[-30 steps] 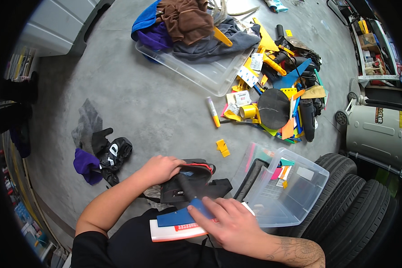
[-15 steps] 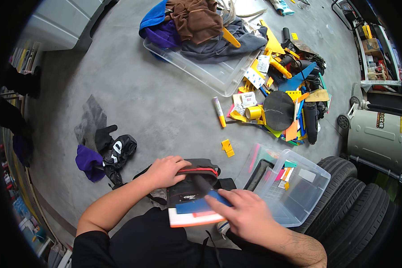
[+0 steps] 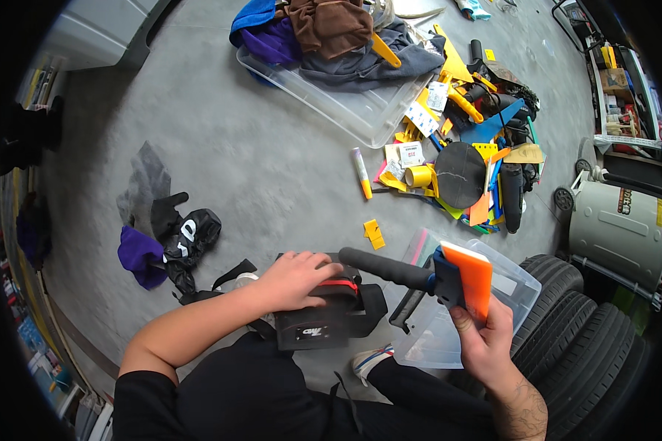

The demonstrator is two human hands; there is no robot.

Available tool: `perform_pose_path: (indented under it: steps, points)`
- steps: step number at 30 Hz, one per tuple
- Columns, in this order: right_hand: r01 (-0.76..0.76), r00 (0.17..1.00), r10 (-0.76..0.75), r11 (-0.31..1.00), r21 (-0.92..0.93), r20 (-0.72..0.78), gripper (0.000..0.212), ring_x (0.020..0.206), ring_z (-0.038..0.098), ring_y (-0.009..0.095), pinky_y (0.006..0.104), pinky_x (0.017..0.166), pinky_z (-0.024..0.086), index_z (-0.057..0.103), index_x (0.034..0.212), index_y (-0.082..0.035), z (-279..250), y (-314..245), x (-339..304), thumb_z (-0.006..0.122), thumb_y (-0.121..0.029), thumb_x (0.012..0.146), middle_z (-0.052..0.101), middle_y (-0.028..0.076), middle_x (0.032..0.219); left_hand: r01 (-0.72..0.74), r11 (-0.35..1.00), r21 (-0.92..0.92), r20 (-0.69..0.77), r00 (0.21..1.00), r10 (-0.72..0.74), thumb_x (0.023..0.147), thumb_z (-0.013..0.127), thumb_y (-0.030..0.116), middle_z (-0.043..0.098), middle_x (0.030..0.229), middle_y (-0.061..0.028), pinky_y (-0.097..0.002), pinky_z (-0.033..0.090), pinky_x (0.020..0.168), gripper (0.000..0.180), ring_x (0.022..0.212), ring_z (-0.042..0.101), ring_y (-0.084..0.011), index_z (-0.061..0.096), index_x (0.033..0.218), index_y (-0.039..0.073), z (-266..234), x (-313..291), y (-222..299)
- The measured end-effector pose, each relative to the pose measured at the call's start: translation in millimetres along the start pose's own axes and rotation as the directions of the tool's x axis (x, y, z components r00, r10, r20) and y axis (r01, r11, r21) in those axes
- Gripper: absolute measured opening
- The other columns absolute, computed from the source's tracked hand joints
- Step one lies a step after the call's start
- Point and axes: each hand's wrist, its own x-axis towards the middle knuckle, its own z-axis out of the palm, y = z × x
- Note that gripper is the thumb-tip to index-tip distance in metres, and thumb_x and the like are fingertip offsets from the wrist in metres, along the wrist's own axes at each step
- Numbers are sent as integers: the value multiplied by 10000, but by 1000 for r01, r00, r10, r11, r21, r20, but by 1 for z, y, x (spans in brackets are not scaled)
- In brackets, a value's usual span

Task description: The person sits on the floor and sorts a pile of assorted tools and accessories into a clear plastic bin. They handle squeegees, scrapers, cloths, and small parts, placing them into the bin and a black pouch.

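My left hand (image 3: 293,283) grips the upper edge of a black tool bag (image 3: 305,336) with red trim, thumb toward the front. The bag stands just in front of my body, with a black strap loop (image 3: 374,305) at its right side. My right hand (image 3: 485,339) is closed on a squeegee (image 3: 443,279) by its head. The squeegee has a black foam handle pointing left, a dark blue head and an orange and white blade. Behind and below it stands a clear plastic box (image 3: 430,354), partly hidden, with a black-handled tool (image 3: 406,310) in front.
Several tires (image 3: 581,331) lean at the right. Beyond lies a pile of yellow, blue and black tools (image 3: 460,173), near a clear bin (image 3: 331,110) heaped with cloths. Purple and black cloth items (image 3: 191,239) lie left. A yellow piece (image 3: 374,234) sits on the floor.
My right hand has moved right and up from the bag, carrying the squeegee, which now points its handle left. My left hand stays on the bag.
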Motion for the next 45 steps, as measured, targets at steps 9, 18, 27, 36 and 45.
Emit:
perform_pose_path:
  steps: [9,18,27,36,45]
  points:
    - [179,984,-180,982,-66,-6,449,1151,817,403,430,1010,641,754,1413,38,3,-3,-23,805,50,967,811,251,1296,-203,943,266,-287,917,278,973,768,202,723,1419,-73,-469,545,1028,218,1350,665,-298,789,1189,186,19,8,-4]
    - [414,899,-358,883,-221,253,682,1125,805,368,457,980,661,782,1450,-78,20,3,-22,741,-2,773,794,205,1350,-32,958,285,-44,998,47,1025,765,450,727,1556,-109,-502,541,1051,312,1307,698,-310,859,1151,180,27,19,1]
    - [661,736,-466,649,-376,490,606,1140,758,303,425,980,637,736,1535,-195,23,-33,-14,782,-279,937,758,150,1422,-59,982,178,7,998,58,1007,759,341,726,1565,-140,-506,666,948,239,1208,766,-358,864,1121,160,35,27,-6]
    - [696,695,-409,588,-412,591,578,1120,752,295,407,965,619,700,1545,-187,35,-60,-4,758,-250,973,746,190,1400,-88,992,88,5,996,88,1006,769,293,718,1559,-150,-521,666,947,206,1201,768,-376,857,1129,153,27,30,-17]
    - [394,892,-325,900,-185,315,726,1160,790,384,464,1019,651,746,1502,-97,3,-20,5,747,30,788,785,195,1365,-51,928,-369,-163,987,-11,1026,815,263,746,1423,-168,-474,617,953,249,1216,760,-345,665,948,80,6,-10,-26]
